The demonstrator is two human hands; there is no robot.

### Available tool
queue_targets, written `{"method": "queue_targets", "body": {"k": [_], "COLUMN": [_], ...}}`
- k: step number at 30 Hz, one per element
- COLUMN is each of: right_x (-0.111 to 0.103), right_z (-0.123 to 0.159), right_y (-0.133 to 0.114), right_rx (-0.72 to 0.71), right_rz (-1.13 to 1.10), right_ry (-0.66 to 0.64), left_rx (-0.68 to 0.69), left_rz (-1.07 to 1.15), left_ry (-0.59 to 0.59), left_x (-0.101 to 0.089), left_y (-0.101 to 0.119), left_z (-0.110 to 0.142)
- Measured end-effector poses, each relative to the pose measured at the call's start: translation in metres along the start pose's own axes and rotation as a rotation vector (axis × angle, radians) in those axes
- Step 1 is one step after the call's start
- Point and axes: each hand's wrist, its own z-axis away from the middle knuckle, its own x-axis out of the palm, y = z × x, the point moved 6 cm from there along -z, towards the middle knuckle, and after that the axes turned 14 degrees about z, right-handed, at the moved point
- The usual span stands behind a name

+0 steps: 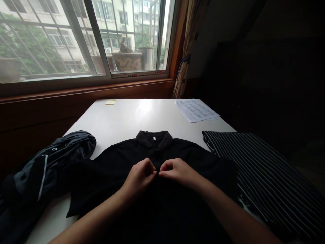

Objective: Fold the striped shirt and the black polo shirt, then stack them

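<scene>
A black polo shirt (122,152) lies spread on the white table, its collar (165,140) pointing away from me and a small white label (154,138) inside the neck. Just below the collar, my left hand (143,172) pinches the front of the shirt with thumb and fingers together. My right hand (177,172) pinches the cloth close beside it, the fingertips of both hands almost meeting at the shirt's middle line. Whether a button sits between the fingers is too dark and small to tell.
Left of the shirt lies a crumpled dark garment (76,145) with white trim. On the right a black-and-white striped garment (254,162) hangs over the edge. Toward the back of the white table (127,117) are printed sheets (196,111) and a yellow sticky note (110,102).
</scene>
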Motion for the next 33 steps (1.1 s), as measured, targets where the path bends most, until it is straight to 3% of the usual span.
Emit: {"method": "queue_targets", "body": {"k": [33], "right_x": [0.0035], "right_z": [-0.003], "right_y": [0.0058], "right_rx": [0.055], "right_rz": [-0.049], "right_ry": [0.008], "left_rx": [0.049], "left_rz": [-0.108], "left_ry": [-0.018], "left_x": [0.0018], "left_y": [0.008], "left_z": [0.0011]}}
